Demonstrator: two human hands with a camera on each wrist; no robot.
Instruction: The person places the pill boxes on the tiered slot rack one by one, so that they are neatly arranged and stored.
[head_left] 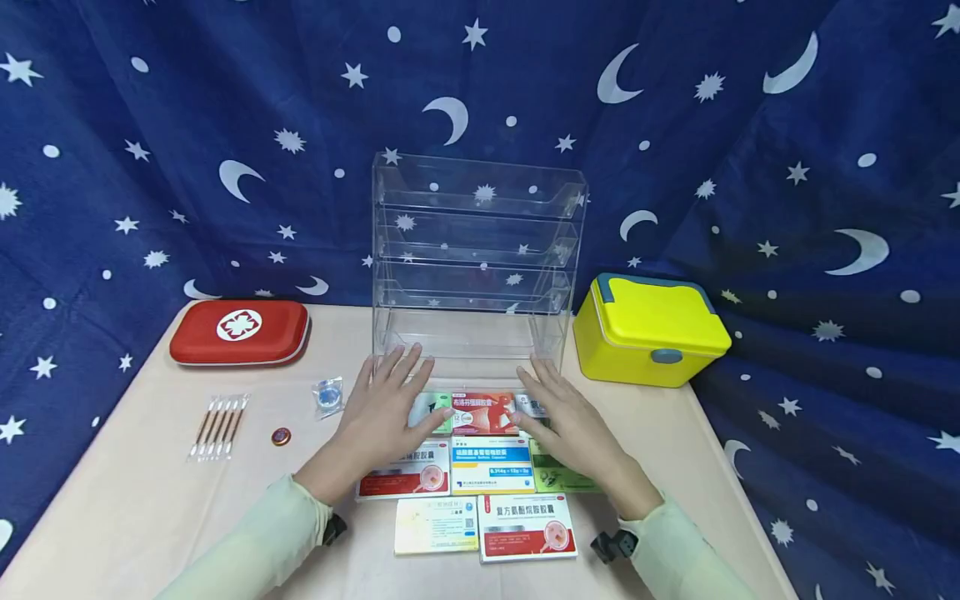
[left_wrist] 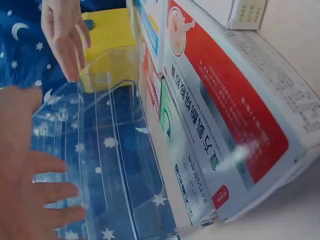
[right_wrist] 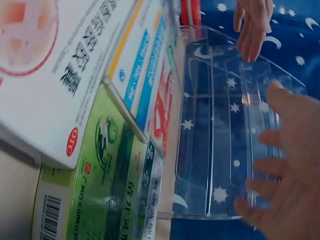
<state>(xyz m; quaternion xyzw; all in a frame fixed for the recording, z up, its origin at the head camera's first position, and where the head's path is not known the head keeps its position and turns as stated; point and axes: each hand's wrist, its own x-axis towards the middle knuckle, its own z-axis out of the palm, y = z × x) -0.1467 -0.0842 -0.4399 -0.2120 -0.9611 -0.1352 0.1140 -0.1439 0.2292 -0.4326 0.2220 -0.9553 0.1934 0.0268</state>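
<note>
"On the pale pink desk [head_left: 135, 517], what do the two hands hold?"

"Nothing! The left hand [head_left: 393, 404] and the right hand [head_left: 573, 425] both have their fingers out straight and spread. The fingers point at the tall, clear plastic rack [head_left: 480, 265] with shelves. I can't tell if they touch it."

"What is under them?"

"Flat paper boxes, in three rows in front of the rack. The back row has a green-and-white box [head_left: 441, 408], a bright red box [head_left: 483, 414] and a pale grey box [head_left: 531, 405]. The left hand hides some of the first, and the right hand hides some of the last."

"And the other rows?"

"The middle one has a red-and-white box [head_left: 408, 482], a blue-and-white box [head_left: 492, 467] and a leaf-green box [head_left: 558, 477]. The front one has a pale yellow box [head_left: 437, 527] just beside another red-and-white one."

"What is by the rack?"

"A red case [head_left: 240, 333] with rounded corners on the left, and a bright yellow tub [head_left: 652, 333] with a lid on the right."
</note>
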